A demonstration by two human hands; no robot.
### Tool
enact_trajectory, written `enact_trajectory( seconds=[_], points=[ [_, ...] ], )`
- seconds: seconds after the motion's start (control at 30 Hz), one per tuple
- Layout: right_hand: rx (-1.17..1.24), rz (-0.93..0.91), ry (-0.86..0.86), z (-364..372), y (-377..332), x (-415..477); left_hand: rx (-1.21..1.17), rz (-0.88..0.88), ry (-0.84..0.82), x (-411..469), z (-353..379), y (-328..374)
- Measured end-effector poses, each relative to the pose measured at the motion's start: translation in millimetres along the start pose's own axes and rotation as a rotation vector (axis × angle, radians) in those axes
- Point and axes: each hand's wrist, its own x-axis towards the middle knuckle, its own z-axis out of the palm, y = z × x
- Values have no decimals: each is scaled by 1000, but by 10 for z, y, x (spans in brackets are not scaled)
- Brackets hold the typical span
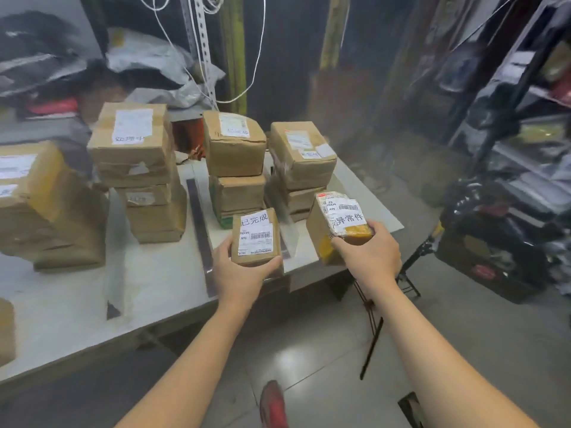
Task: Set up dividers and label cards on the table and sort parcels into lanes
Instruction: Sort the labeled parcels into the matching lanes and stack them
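On the table (61, 304), a tall stack (145, 193) at the left carries a label card (132, 126). A dark divider strip (199, 223) runs away from the person. Right of it, the left hand (244, 270) grips a small parcel (255, 236) by its near end, fingers curled round its sides, in front of the middle stack (234, 162). Past a clear divider (289, 233), the right hand (367, 251) holds a tilted parcel (340, 223) by its near end, near the table's right corner. Each parcel lies straight ahead of its hand, in that hand's own lane.

White cord (262, 41) hanging by perforated metal post (201, 41); red shoe (273, 403) on tiled floor (309, 350).
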Motion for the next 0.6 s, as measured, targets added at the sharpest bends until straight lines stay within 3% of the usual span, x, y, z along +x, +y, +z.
enact_trajectory(
  seconds=[0.6],
  points=[
    [-82,-14,-343,1034,795,1354,94,-275,175,673,887,-811]
  ],
)
